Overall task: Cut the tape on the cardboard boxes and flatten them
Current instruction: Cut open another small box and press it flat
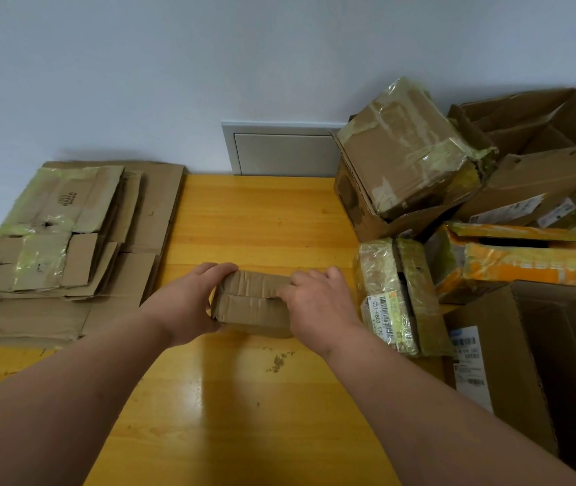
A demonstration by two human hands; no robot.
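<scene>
My left hand (pixel 188 303) curls round left end of small cardboard box (pixel 253 303), thumb near side, fingers over far top edge. My right hand (pixel 318 305) grips right end, fingertips pinching at centre seam (blade, if any, hidden). Both forearms reach forward, converging. Box sits mid yellow wooden table (pixel 255 219). Taped box (pixel 398 296) just right; label reads "507-P802 T7C". Flattened cardboard stack (pixel 69 247) left.

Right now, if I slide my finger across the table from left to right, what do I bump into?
Stack of flattened cardboard → left hand → small box held between both hands → right hand → taped box with a barcode label → orange box.
</scene>
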